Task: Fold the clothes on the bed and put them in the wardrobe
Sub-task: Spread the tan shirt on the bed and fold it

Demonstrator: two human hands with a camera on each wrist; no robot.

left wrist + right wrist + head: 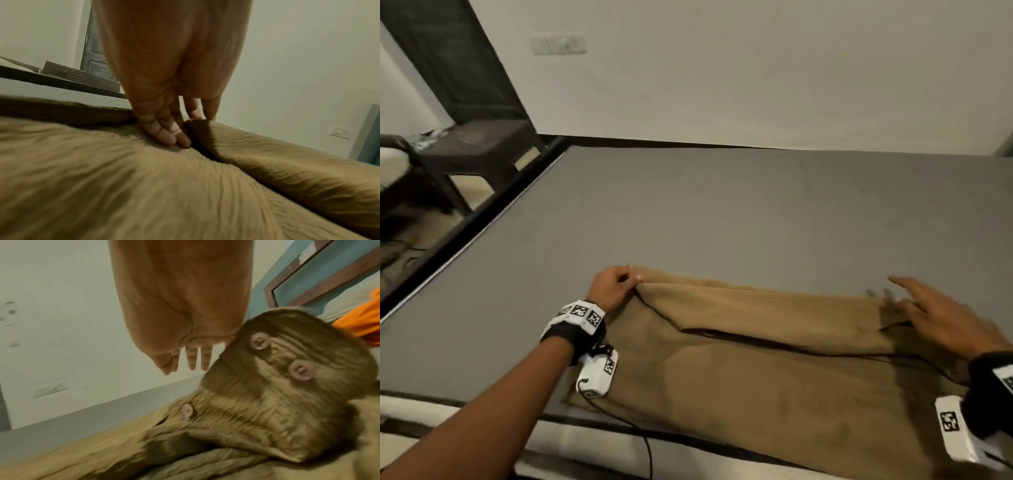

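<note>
A tan buttoned garment (774, 370) lies spread across the near part of the grey bed (722, 212), its far side folded over toward me. My left hand (631, 277) pinches the left corner of that fold. In the left wrist view the left hand (180, 133) has its fingers down on the garment (144, 186) beside the raised fold. My right hand (914, 298) hovers flat over the garment's right end, fingers straight. The right wrist view shows the right hand (189, 363) holding nothing, next to a lifted part of the garment (267, 402) with pale buttons (300, 369).
A dark plastic chair (479, 147) and a dark door (448, 58) stand left of the bed. The bed's near edge (482, 407) runs under my left forearm. An orange cloth (362, 321) lies to the right, below a wooden frame (308, 280).
</note>
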